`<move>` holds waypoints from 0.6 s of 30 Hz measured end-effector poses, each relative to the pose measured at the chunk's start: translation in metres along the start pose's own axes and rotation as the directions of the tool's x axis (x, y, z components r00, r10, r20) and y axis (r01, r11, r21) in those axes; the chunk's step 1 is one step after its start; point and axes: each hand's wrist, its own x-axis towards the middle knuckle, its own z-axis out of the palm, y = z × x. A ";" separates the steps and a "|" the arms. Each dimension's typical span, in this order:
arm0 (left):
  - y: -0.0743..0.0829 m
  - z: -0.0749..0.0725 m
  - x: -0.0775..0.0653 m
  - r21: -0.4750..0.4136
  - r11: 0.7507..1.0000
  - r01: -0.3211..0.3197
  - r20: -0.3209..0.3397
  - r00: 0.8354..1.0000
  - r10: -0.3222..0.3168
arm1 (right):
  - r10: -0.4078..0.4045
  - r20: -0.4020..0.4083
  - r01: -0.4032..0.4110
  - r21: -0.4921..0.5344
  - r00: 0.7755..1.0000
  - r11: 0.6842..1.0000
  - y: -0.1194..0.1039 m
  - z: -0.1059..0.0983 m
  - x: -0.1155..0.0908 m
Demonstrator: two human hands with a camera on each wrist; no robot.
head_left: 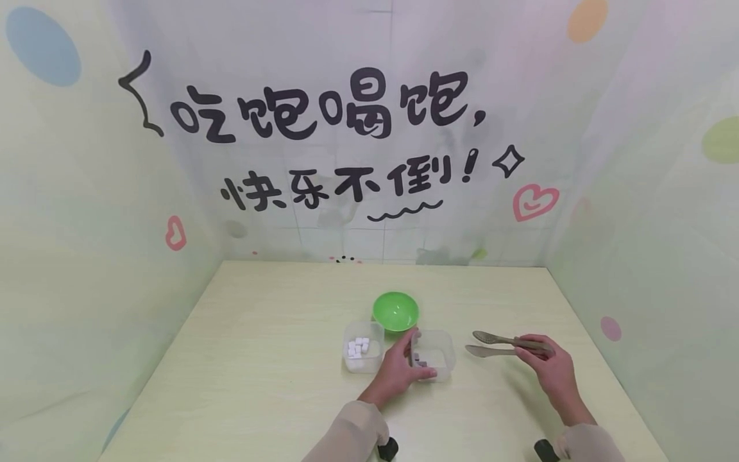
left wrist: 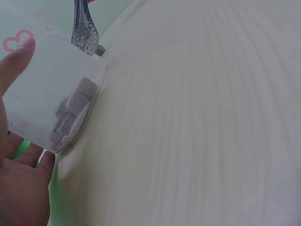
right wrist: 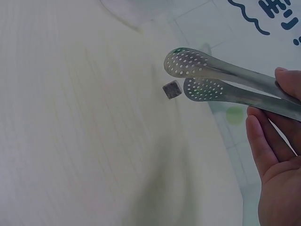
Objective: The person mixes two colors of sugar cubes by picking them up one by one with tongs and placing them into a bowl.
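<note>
My left hand (head_left: 398, 369) grips a clear plastic box (head_left: 441, 351) on the table, thumb on its near side and fingers behind. Several grey-purple cubes (left wrist: 75, 108) lie at the bottom of the box in the left wrist view. My right hand (head_left: 548, 369) holds metal tongs (head_left: 508, 345), with thumb and fingers on their arms, to the right of the box. Both perforated tong ends (right wrist: 188, 62) stand apart. A small dark cube (right wrist: 172, 89) shows just beyond the tips in the right wrist view, outside the gap between them.
Left of my left hand stands a second clear box (head_left: 364, 366) with several white cubes (head_left: 358, 348). A green bowl (head_left: 395, 312) sits behind the two boxes. The pale wooden table (head_left: 260, 359) is enclosed by printed fabric walls (head_left: 104, 256) at the back and both sides.
</note>
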 end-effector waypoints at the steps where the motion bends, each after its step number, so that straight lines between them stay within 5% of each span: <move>1: 0.000 0.000 0.000 -0.001 1.000 0.001 0.001 1.000 -0.001 | -0.002 0.000 0.002 0.000 1.000 1.000 0.000 -0.001 0.000; 18: -0.001 0.000 0.001 0.007 1.000 0.010 0.006 1.000 -0.010 | 0.045 -0.009 -0.045 0.010 0.999 0.999 0.006 -0.005 -0.002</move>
